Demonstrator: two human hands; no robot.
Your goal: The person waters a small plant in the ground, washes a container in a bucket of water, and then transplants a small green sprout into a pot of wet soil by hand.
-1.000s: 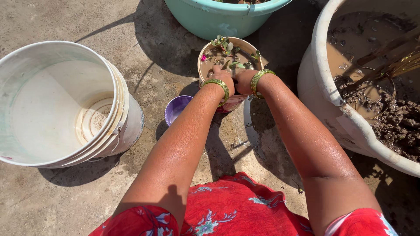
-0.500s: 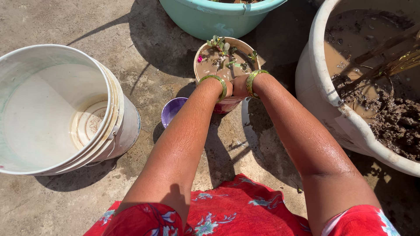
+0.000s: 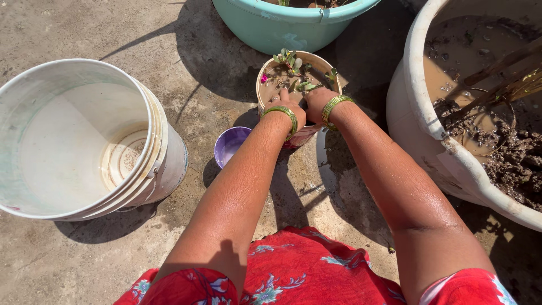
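Observation:
A small round pot [image 3: 270,66] of wet brown soil stands on the concrete ahead of me, with little green cuttings [image 3: 289,59] and a pink bud in it. My left hand [image 3: 289,107] rests on the pot's near rim, fingers pressing into the soil. Beside it, my right hand [image 3: 316,101] also reaches into the soil at the near edge, its fingertips hidden in the mud. Green-gold bangles sit on both wrists.
A large white bucket [image 3: 161,141] stands at the left. A small purple cup [image 3: 228,144] sits left of the pot. Behind the pot stands a teal tub [image 3: 282,28], and at the right a big white tub [image 3: 420,101] holds muddy water and sticks.
Both hands shifted slightly on the pot's near rim and pressed further into the soil; the view wobbled a little. The pot stays in place.

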